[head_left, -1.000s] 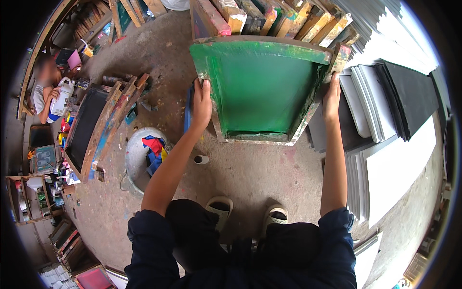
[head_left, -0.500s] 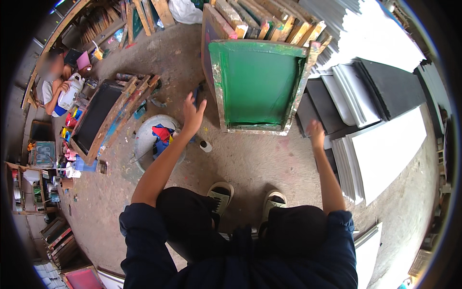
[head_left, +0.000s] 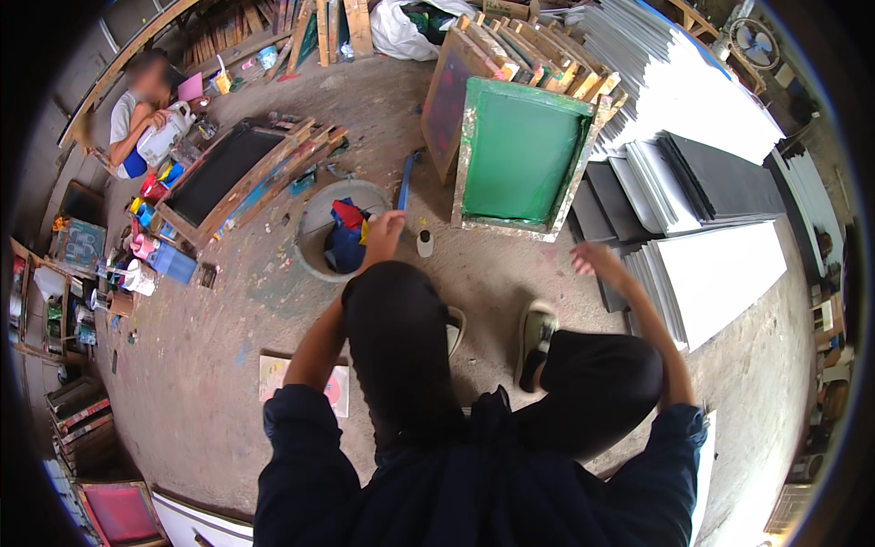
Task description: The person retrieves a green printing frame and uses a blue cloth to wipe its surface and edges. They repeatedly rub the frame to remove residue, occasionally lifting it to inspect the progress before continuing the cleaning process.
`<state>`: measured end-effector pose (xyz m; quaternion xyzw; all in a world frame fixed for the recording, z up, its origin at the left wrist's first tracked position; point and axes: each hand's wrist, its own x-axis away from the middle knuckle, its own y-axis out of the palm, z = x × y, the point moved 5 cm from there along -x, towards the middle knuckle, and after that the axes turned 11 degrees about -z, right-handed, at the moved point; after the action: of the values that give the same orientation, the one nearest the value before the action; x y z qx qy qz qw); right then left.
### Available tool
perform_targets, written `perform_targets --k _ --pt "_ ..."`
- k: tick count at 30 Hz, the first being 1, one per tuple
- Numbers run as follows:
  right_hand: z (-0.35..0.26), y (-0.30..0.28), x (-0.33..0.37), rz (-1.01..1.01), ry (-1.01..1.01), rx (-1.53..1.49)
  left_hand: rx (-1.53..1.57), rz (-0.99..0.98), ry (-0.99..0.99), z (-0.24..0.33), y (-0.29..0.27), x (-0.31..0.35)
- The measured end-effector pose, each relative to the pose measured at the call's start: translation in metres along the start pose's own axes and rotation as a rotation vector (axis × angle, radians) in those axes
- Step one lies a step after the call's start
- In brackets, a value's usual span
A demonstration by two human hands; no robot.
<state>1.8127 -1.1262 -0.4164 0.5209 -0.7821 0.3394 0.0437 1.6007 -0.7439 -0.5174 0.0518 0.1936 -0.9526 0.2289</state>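
Observation:
My left hand (head_left: 383,237) hangs above the floor, just right of a pale bucket (head_left: 306,252) holding red, blue and yellow cloths (head_left: 346,244). Its fingers are loosely bent and nothing shows in them. A small white bottle with a dark top (head_left: 425,244) stands close to its right. My right hand (head_left: 592,259) is in the air left of a stack of white sheets (head_left: 715,278), its fingers apart and empty. Ahead, between the hands, a screen-printing frame with green mesh (head_left: 521,155) leans against a row of wooden frames (head_left: 538,55).
Dark frames (head_left: 228,173) lean at the left, near paint containers (head_left: 171,263). A person (head_left: 137,128) there holds a white jug (head_left: 166,132). Dark and white boards (head_left: 715,173) are piled at the right. A pink-marked panel (head_left: 335,390) lies by my left arm.
My view has shifted, showing more of the far side. My left hand has come lower and nearer, its fingers less spread. My legs have moved, and the right hand's fingers now point left.

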Motion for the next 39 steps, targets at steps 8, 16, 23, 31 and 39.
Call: perform_targets --k 8,16,23,31,39 --pt "-0.148 0.058 -0.053 -0.235 -0.238 0.451 0.105 0.22 -0.021 -0.002 -0.016 0.044" --pt "-0.166 0.148 -0.16 -0.484 -0.412 0.605 -0.045 0.465 -0.224 -0.017 -0.075 0.106" --pt "-0.227 0.182 -0.245 -0.273 -0.845 0.311 -0.419 0.812 -0.06 0.032 -0.146 0.115" --pt "-0.175 0.249 -0.258 -0.402 -1.19 0.797 -0.713 0.039 -0.266 -0.009 -0.107 0.122" --pt "-0.174 0.245 -0.269 -0.44 -1.139 0.792 -0.604 0.26 -0.313 -0.013 -0.115 0.121"
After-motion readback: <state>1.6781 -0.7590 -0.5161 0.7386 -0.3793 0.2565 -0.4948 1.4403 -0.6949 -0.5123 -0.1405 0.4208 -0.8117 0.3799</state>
